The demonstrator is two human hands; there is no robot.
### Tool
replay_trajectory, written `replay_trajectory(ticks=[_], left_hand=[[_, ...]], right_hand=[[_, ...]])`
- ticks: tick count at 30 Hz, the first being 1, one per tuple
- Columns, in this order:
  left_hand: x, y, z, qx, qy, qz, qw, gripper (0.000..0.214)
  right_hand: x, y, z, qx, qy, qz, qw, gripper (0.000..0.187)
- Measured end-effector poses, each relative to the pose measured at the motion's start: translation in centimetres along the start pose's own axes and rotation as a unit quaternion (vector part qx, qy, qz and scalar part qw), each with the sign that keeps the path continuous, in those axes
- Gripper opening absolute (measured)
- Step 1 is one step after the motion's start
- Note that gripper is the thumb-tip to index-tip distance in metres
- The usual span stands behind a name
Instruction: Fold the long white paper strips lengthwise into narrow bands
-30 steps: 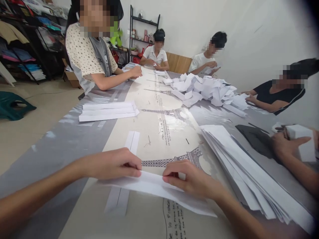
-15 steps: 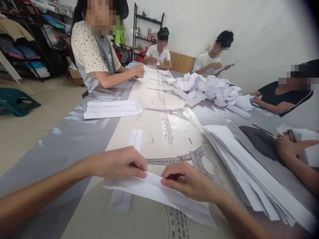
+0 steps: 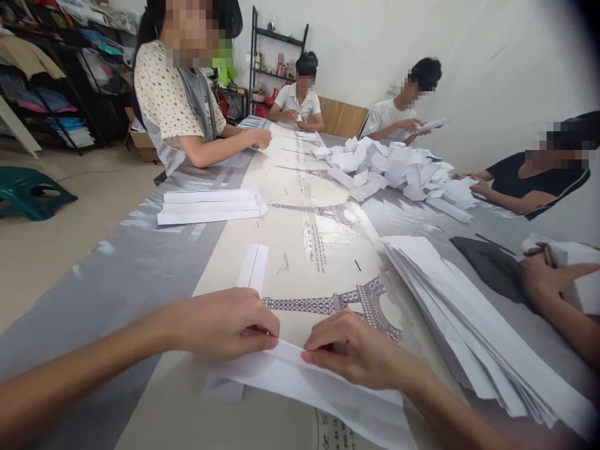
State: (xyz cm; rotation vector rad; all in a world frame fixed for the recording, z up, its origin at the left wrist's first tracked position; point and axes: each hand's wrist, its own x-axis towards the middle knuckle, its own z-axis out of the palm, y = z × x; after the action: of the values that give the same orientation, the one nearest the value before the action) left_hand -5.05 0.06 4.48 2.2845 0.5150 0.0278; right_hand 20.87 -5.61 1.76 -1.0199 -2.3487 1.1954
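Observation:
Both my hands pinch the upper edge of a white sheet of paper [image 3: 309, 381], which has a narrow fold along that edge. My left hand [image 3: 229, 322] grips it toward the left, thumb and fingers pressed together. A short way to the right, my right hand [image 3: 359, 350] pinches the same edge. Beneath the sheet lies a folded paper strip [image 3: 253, 269], its middle hidden by my left hand and the sheet. The printed table cover [image 3: 225, 262] with tower drawings lies under everything.
On the right sits a fanned stack of white papers [image 3: 464, 325]. A heap of folded papers [image 3: 389, 165] lies farther back, and folded strips [image 3: 210, 206] are at left. Several people sit or stand around the table, one person's hand [image 3: 544, 275] close at right. A green stool [image 3: 35, 194] stands on the floor.
My hands have lowered slightly toward me with the sheet, whose lower edge now reaches nearer. The sheet covers more of the strip's near end.

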Motion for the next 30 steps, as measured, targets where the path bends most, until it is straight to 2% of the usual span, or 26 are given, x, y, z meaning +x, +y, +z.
replay_trajectory(ticks=[6, 13, 20, 26, 30], left_hand=[[0.2, 0.5, 0.1, -0.003, -0.031, 0.035, 0.999, 0.034], [-0.3, -1.3, -1.3, -0.056, -0.034, 0.034, 0.997, 0.027], [-1.1, -2.6, -3.5, -0.068, -0.026, 0.017, 0.997, 0.032], [-1.2, -2.8, -3.9, -0.086, -0.026, -0.032, 0.995, 0.032], [-1.4, -2.8, -4.1, -0.096, -0.02, -0.04, 0.994, 0.033]], right_hand=[[0.2, -0.2, 0.0, 0.003, -0.017, -0.021, 1.0, 0.022], [-0.1, 0.8, -1.1, 0.032, -0.007, 0.002, 0.999, 0.026], [-0.2, 2.2, -2.2, 0.093, -0.006, 0.026, 0.995, 0.026], [-0.4, 2.2, -2.5, 0.109, 0.001, 0.03, 0.994, 0.031], [-0.6, 2.2, -2.6, 0.097, 0.007, 0.028, 0.995, 0.033]])
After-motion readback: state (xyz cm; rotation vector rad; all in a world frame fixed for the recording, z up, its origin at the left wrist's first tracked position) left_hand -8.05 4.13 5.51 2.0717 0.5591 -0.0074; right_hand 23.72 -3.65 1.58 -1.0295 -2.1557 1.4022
